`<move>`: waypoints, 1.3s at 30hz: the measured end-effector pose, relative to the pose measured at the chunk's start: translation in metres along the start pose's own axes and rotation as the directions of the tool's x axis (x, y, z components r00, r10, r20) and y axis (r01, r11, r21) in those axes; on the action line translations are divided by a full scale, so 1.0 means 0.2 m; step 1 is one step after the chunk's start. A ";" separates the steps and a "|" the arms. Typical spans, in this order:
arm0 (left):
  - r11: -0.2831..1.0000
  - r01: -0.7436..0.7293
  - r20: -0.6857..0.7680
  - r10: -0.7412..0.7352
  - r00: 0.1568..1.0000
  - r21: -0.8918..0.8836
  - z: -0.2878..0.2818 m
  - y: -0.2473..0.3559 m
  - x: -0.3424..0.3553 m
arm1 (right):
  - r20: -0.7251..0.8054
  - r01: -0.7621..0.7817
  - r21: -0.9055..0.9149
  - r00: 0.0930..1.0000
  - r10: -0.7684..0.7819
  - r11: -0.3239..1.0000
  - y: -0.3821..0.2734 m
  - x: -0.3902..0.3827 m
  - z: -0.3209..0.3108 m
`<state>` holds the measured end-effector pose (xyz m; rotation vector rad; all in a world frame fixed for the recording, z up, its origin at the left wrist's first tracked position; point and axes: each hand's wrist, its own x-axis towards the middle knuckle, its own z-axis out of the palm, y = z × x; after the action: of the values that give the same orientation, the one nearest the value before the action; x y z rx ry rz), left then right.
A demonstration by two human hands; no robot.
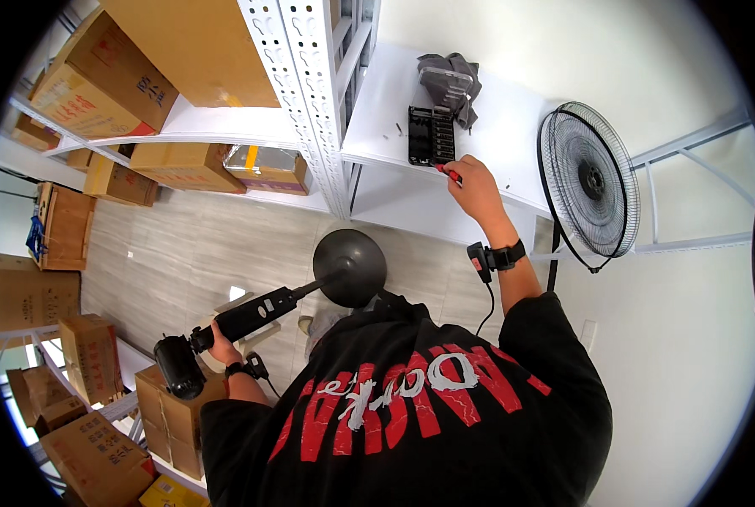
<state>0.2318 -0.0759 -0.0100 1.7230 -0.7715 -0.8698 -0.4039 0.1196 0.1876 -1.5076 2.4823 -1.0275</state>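
Observation:
My left hand (223, 345) is closed around the black body of a pedestal fan stand (255, 313), just below its motor head (179, 367). The stand is tilted, and its round dark base (350, 266) is over by my feet. On the white shelf, my right hand (476, 188) pinches a small red-and-black handled tool (453, 174), which looks like a screwdriver; its tip is too small to make out. Directly beyond it lies an opened black bit case (431, 137) with rows of small metal pieces. A few tiny dark parts (399, 128) lie left of the case.
A wire fan grille (593, 182) leans at the shelf's right edge. Behind the case sits a grey cloth (462, 89) with a clear plastic piece on it. A perforated white post (306, 93) stands left of the shelf (513, 110). Cardboard boxes (107, 76) fill racks at left.

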 end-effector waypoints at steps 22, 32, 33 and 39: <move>1.000 0.016 -0.041 -0.016 0.999 -0.020 -0.07 -0.08 -0.02 | -0.064 0.019 0.020 0.998 -0.017 1.000 -0.12 -0.04 -0.08; 0.999 0.003 -0.043 -0.002 0.999 0.035 0.01 0.05 0.01 | 0.245 -0.075 0.394 0.969 -0.026 0.916 -0.35 -0.08 -0.02; 1.000 -0.004 -0.041 0.005 0.999 0.012 0.01 0.05 0.01 | 0.301 -0.094 0.421 0.953 -0.042 0.902 -0.37 -0.09 0.01; 0.998 0.053 -0.033 -0.054 0.998 -0.030 -0.04 0.02 0.11 | 0.505 -0.106 0.449 0.849 -0.154 0.887 -0.55 -0.09 0.20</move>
<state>0.2506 -0.0913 -0.0081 1.7350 -0.6898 -0.8825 -0.2955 0.0818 0.2131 -1.4184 1.6930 -0.9479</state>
